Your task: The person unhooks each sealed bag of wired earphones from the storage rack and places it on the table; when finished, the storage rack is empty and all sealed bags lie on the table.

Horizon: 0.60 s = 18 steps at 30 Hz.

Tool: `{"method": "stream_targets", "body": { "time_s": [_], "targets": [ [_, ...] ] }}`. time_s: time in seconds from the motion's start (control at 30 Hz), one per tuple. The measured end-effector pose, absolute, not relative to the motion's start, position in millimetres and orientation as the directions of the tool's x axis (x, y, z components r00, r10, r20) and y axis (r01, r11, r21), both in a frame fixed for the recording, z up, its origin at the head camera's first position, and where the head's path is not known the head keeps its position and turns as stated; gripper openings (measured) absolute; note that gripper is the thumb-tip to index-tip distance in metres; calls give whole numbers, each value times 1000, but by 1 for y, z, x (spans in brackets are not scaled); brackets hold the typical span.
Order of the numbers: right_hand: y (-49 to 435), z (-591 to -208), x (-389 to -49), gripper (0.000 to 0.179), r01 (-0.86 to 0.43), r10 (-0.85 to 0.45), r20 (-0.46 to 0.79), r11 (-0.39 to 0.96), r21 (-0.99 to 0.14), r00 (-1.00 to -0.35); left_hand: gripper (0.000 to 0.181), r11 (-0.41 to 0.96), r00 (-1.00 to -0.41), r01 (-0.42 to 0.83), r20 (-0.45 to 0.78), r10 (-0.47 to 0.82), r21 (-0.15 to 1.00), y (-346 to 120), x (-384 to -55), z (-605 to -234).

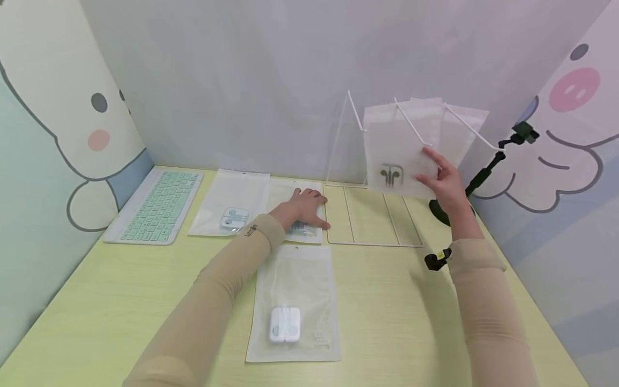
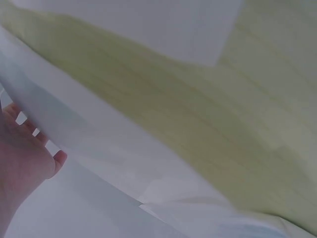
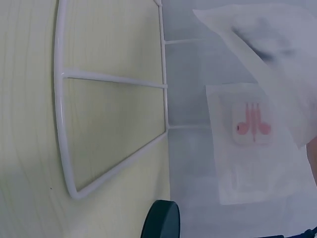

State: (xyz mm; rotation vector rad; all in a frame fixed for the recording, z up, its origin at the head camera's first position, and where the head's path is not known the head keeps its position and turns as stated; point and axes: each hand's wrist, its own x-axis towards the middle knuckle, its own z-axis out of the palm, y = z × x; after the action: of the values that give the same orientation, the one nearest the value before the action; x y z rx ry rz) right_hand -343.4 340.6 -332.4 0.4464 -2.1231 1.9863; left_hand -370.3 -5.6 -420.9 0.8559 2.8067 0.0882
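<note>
My right hand (image 1: 447,185) is at the lower right of a white pouch with black earphones (image 1: 387,142), which hangs at the middle hook of a white wire rack (image 1: 349,215). Its thumb and index finger are spread apart in front of the pouch, near the hook's tip. Behind it on the right hangs a pouch with red earphones (image 3: 252,124), clear in the right wrist view. With fingers spread, my left hand (image 1: 307,207) rests on a flat pouch (image 1: 280,191) left of the rack's base, hiding much of its contents.
A pouch with pale blue earphones (image 1: 234,207) lies left of my left hand. Nearer the front is a pouch with a white earphone case (image 1: 285,325). A mint-keyed keyboard (image 1: 157,207) stands far left; a black stand (image 1: 483,174) rises at the right.
</note>
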Motion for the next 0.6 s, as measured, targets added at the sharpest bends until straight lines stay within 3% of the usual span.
{"method": "stream_targets", "body": {
  "time_s": [0.1, 0.33, 0.6],
  "targets": [
    [345, -328, -340, 65, -358, -60, 354, 131, -924, -934, 92, 831, -812, 545, -177, 556, 109, -5, -370, -422],
    [357, -320, -329, 63, -300, 19, 350, 471, -829, -937, 92, 831, -812, 545, -176, 557, 113, -5, -371, -423],
    [361, -308, -317, 60, -341, 10, 404, 516, -785, -915, 91, 830, -811, 544, -179, 557, 122, -6, -370, -422]
  ]
}}
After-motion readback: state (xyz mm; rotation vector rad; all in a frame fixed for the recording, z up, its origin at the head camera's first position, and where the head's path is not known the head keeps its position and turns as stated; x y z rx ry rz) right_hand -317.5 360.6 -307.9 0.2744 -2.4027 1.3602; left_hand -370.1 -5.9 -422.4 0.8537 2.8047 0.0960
